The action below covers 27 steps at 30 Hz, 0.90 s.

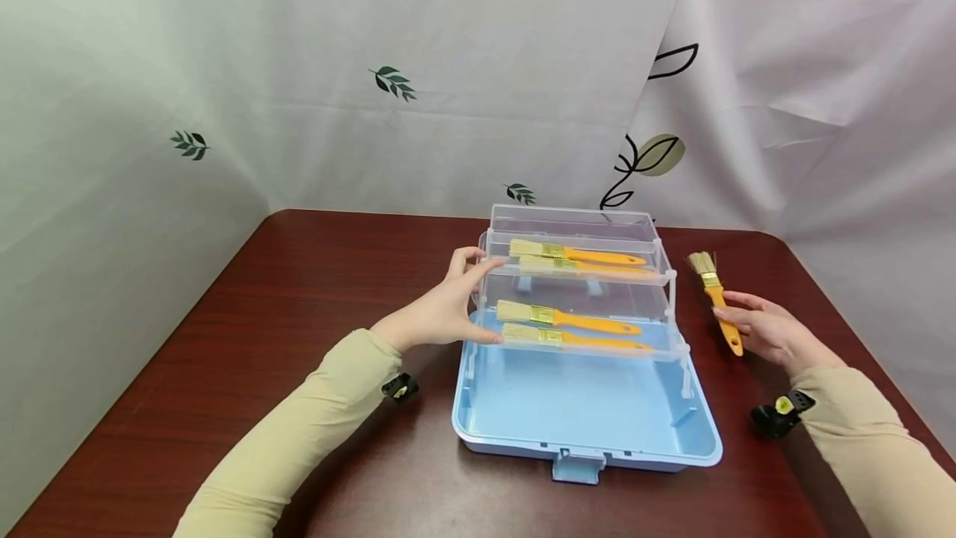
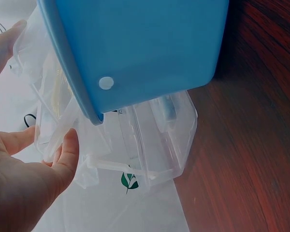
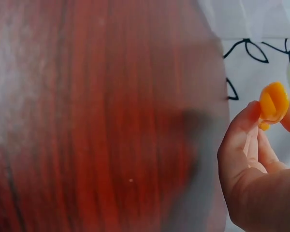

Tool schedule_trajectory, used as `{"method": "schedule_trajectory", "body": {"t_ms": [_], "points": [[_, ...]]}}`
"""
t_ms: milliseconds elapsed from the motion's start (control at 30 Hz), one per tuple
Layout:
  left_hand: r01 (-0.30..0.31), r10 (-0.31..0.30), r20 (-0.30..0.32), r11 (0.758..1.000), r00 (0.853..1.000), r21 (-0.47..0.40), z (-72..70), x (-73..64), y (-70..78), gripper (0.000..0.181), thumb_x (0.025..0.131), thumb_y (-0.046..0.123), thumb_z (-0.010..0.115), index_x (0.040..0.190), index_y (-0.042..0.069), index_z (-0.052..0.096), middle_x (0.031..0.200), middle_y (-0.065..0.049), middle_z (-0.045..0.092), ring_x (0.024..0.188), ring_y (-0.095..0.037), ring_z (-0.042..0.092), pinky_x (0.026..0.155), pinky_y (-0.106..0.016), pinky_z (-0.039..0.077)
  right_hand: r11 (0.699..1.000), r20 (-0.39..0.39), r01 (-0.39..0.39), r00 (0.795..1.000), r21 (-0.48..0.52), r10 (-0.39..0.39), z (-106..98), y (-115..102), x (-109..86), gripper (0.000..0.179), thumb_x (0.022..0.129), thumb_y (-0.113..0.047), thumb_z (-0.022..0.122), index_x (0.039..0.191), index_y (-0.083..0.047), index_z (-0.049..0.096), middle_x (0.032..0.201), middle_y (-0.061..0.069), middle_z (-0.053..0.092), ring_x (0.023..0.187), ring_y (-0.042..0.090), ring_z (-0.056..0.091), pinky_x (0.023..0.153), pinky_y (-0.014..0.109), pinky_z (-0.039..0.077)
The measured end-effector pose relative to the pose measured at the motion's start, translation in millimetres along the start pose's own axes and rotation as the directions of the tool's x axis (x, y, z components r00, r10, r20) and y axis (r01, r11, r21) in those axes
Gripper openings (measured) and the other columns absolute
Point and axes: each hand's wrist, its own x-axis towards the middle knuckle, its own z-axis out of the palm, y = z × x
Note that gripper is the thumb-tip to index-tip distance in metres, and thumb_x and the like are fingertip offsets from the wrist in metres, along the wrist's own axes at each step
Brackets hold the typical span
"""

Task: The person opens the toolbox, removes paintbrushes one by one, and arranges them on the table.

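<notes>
My right hand pinches a paintbrush by its orange handle, pale bristles pointing away. In the right wrist view the handle's end shows between thumb and fingers. My left hand holds the left end of the clear tiered trays, thumb by the lower tier and fingers by the one above. The left wrist view shows its fingers around a clear tray corner. Two paintbrushes lie in the lower tray and two more brushes in the tray above.
The trays stand over an open light blue box with a front latch. It sits on a dark red-brown wooden table. A pale curtain with leaf prints hangs behind and at both sides.
</notes>
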Motion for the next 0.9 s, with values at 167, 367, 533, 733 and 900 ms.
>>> {"method": "schedule_trajectory", "body": {"t_ms": [167,367,533,733,900], "points": [[-0.006,0.006,0.001,1.0,1.0,0.001,0.2,-0.1,0.4,0.1,0.07,0.021,0.085,0.149,0.012,0.024,0.14,-0.012,0.011,0.098,-0.021,0.043,0.078,-0.034,0.047,0.986,-0.048,0.002,0.999,-0.166,-0.01,-5,3,3.0,0.038,0.093,-0.018,0.06,0.124,-0.013,0.039,0.085,-0.017,0.056,0.078,-0.001,0.059,0.07,0.021,0.052],[-0.007,0.007,-0.001,1.0,1.0,0.005,-0.5,-0.3,0.7,0.1,0.07,0.022,0.085,0.149,0.012,0.024,0.14,-0.012,0.011,0.097,-0.021,0.043,0.074,-0.026,0.044,0.88,-0.153,-0.053,0.988,-0.472,-0.022,-1,2,2.6,0.079,0.095,-0.03,0.056,0.144,0.012,0.011,0.125,0.023,0.044,0.079,-0.005,0.053,0.072,0.019,0.053],[-0.006,0.006,-0.002,1.0,1.0,0.01,-0.7,-0.2,0.3,0.1,0.07,0.022,0.085,0.149,0.012,0.025,0.14,-0.012,0.012,0.097,-0.021,0.043,0.075,-0.026,0.045,0.805,-0.213,-0.095,0.976,-0.585,-0.039,6,-1,3.8,0.079,0.094,-0.031,0.058,0.144,0.012,0.015,0.141,0.037,0.022,0.096,0.018,0.053,0.08,0.028,0.055],[0.0,0.0,0.0,1.0,1.0,0.007,-0.9,-0.3,0.7,0.1,0.07,0.022,0.085,0.149,0.012,0.025,0.14,-0.012,0.011,0.098,-0.021,0.043,0.075,-0.027,0.045,0.756,-0.264,-0.129,0.963,-0.642,-0.061,14,-2,5.8,0.073,0.092,-0.024,0.062,0.141,0.013,0.022,0.136,0.039,0.026,0.106,0.04,0.048,0.092,0.048,0.048],[0.007,-0.007,0.001,1.0,1.0,0.006,-0.9,-0.3,0.9,0.099,0.07,0.021,0.085,0.149,0.012,0.025,0.14,-0.012,0.011,0.099,-0.022,0.043,0.076,-0.027,0.045,0.704,-0.254,-0.11,0.962,-0.702,-0.102,18,-4,5.8,0.072,0.087,-0.018,0.068,0.136,0.016,0.027,0.12,0.036,0.041,0.097,0.036,0.053,0.084,0.044,0.053]]}}
